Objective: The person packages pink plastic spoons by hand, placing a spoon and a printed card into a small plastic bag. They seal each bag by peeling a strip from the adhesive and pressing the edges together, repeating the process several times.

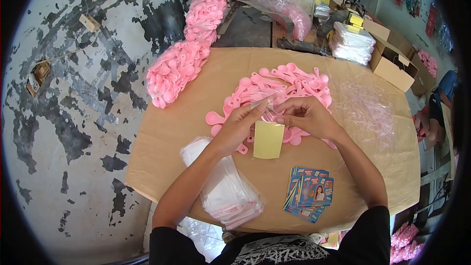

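Observation:
My left hand point(241, 123) pinches the side of a small clear plastic bag point(268, 113) at its upper part. From the other side, the fingers of my right hand point(310, 117) are closed on the same bag. A plain yellow card point(268, 140) hangs upright below my fingertips, seemingly in the bag. Behind and under both hands spreads a pile of pink plastic measuring spoons point(248, 91). A stack of clear plastic bags point(223, 186) lies by my left forearm. Printed blue cards point(309, 194) lie in a loose stack nearer my body.
Brown paper covers the table point(162, 167). Bulging bags of pink spoons point(179, 71) stand at its left edge. Thin clear plastic strips point(365, 113) are heaped at right. Behind are wrapped packs point(352, 43) and an open cardboard box point(392, 68). Another person's hand point(431, 126) shows far right.

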Demonstrator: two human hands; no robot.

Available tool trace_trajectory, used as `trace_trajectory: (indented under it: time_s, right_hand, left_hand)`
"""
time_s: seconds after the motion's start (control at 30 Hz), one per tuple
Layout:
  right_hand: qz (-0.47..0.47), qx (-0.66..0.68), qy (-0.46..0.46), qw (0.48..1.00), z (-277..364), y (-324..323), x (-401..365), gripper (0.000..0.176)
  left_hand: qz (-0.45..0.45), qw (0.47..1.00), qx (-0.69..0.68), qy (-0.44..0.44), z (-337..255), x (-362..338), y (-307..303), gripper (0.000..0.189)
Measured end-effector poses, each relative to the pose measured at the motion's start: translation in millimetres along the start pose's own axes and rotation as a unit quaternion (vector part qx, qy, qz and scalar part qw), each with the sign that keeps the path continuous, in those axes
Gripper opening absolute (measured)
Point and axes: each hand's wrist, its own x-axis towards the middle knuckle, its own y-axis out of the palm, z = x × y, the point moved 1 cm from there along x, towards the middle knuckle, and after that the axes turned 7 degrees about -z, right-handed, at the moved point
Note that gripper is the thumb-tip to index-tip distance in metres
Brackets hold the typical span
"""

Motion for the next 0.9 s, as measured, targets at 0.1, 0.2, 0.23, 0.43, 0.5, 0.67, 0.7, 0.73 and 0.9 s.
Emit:
trace_trajectory:
  time_s: [0.1,0.2,0.23,0.43,0.5,0.67,0.7,0.73,0.9]
  right_hand:
    - [0.005,-0.005,-0.001,1.0,-2.0,1.0,-3.2,0.027]
    - [0.003,-0.009,0.027,1.0,1.7,2.9,-4.2,0.026]
    - [0.003,-0.008,0.04,0.999,2.3,2.8,-4.1,0.026]
    - [0.012,-0.044,-0.012,0.999,0.6,1.0,-3.7,0.022]
    - [0.004,-0.038,-0.02,0.999,0.3,3.2,-4.7,0.021]
    - [-0.05,-0.035,-0.03,0.998,-8.2,4.6,-3.0,0.021]
    - [-0.06,-0.035,-0.032,0.997,-7.4,4.7,-3.2,0.021]
    - [-0.07,-0.036,-0.035,0.996,-6.1,4.7,-2.9,0.021]
    - [-0.06,-0.099,-0.163,0.98,-8.7,0.2,-1.5,0.029]
  left_hand:
    - [0.015,0.998,0.055,-0.014,5.0,1.3,-8.7,0.046]
    - [0.015,0.997,0.076,-0.012,5.6,2.1,-11.3,0.045]
    - [0.008,0.998,0.06,-0.007,4.1,1.5,-8.9,0.043]
    - [-0.004,0.999,0.032,-0.011,4.3,1.9,-8.2,0.039]
    - [-0.012,0.999,0.027,0.011,8.5,6.4,-9.9,0.041]
    - [0.001,0.99,0.136,0.023,-10.7,0.0,-4.0,0.037]
    - [0.016,0.981,0.189,0.042,-14.9,-0.8,-4.6,0.036]
    - [0.018,0.982,0.185,0.033,-13.1,1.3,-8.4,0.035]
    - [0.053,0.989,0.136,0.028,-13.9,1.8,-16.3,0.03]
